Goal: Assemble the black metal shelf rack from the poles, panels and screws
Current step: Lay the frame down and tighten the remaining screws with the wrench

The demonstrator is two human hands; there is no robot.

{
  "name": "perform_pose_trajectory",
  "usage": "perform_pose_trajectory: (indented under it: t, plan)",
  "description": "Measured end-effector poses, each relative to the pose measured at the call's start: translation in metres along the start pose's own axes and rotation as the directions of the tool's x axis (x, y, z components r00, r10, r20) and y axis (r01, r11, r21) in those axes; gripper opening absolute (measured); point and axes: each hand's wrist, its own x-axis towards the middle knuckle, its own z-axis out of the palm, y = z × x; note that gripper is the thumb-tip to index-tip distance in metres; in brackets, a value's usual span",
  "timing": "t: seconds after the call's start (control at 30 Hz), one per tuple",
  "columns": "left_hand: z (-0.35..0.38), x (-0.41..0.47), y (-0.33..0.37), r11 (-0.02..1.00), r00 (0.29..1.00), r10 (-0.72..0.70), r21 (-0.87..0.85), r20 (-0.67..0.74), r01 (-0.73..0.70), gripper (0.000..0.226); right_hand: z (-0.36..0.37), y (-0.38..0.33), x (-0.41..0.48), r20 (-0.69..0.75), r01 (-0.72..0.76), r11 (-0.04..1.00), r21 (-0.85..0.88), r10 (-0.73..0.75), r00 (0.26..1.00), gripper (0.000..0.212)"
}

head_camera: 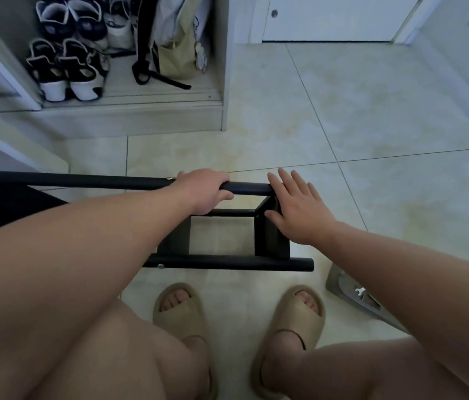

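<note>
nearest, two feet in beige slide sandals stand on the tiled floor, with a grey plastic packet lying to their right. just beyond the toes, the half-built black shelf rack lies on its side, its near pole level with the floor. the left hand curls its fingers round the far pole. the right hand lies flat, fingers straight, against the rack's right end. farther off, sneakers and a tote bag sit in an open cabinet.
</note>
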Motion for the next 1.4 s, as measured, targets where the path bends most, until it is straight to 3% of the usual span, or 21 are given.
perform_pose_trajectory:
  t: [0.27, 0.5, 0.63, 0.77, 0.93, 1.1, 1.4]
  plan:
    - [0.004, 0.057, -0.016, 0.991, 0.985, -0.09, 0.087, -0.15, 0.104, 0.034, 0.016, 0.013, 0.049, -0.06, -0.037, 0.996, 0.077, 0.041, 0.997, 0.078]
    - [0.001, 0.084, -0.02, 0.974, 0.938, -0.19, 0.066, -0.289, 0.217, 0.04, 0.018, 0.025, 0.063, -0.085, -0.04, 0.983, 0.182, 0.056, 0.995, 0.077]
    - [0.004, 0.079, -0.012, 0.964, 0.935, -0.22, 0.084, -0.278, 0.252, 0.042, 0.014, 0.028, 0.049, -0.043, -0.031, 0.992, 0.122, 0.037, 0.998, 0.079]
    - [0.007, 0.059, -0.002, 0.961, 0.944, -0.234, 0.091, -0.233, 0.261, 0.059, 0.009, 0.033, 0.025, 0.022, -0.037, 0.996, 0.079, 0.035, 0.999, 0.076]
    - [0.004, 0.029, 0.032, 0.982, 0.979, -0.065, 0.16, -0.193, 0.097, 0.071, -0.004, 0.044, -0.017, 0.063, -0.084, 0.994, 0.066, 0.08, 0.995, 0.074]
    - [0.002, 0.013, 0.091, 0.992, 0.988, 0.052, 0.121, -0.147, -0.034, 0.072, -0.021, 0.069, -0.067, 0.094, -0.234, 0.962, 0.142, 0.223, 0.97, 0.074]
    - [0.023, 0.004, 0.191, 0.943, 0.943, 0.327, 0.051, 0.062, -0.33, 0.071, -0.024, 0.142, -0.152, 0.231, -0.481, 0.856, 0.188, 0.437, 0.869, 0.075]
